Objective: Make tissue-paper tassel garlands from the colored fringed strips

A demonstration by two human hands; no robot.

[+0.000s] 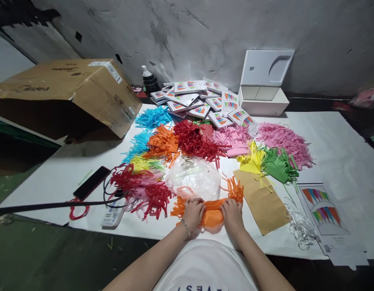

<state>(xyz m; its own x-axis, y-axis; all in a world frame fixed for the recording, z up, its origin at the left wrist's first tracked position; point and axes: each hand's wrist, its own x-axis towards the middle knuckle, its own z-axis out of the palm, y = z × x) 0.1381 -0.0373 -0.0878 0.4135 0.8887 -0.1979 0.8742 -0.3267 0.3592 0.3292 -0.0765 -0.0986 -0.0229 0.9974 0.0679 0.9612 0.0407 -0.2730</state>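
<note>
**Handling of orange fringed paper at the near edge of the tabletop**

Gripped toward one end by the left hand and toward the other by the right hand, both narrow, with fingers bent over the paper. Placed midway along the near edge, just in front of a crumpled, translucent plastic bag. Step in hand, by judgement: straightening or folding the smooth middle between the shaggy ends. Probably called for in the next move: even pressure from both sides, lightly applied to avoid tearing thin strips. In texture, soft and tissue-like, with loose, ragged fringe. Behind the bag, similar tufts in red fringe and pink fringe. Toward the far edge, flat, square-cornered cartons in a loose heap. Toward the near right corner, a stiff brown sheet, a tangle of shiny silver string and a flat printed card.
</note>
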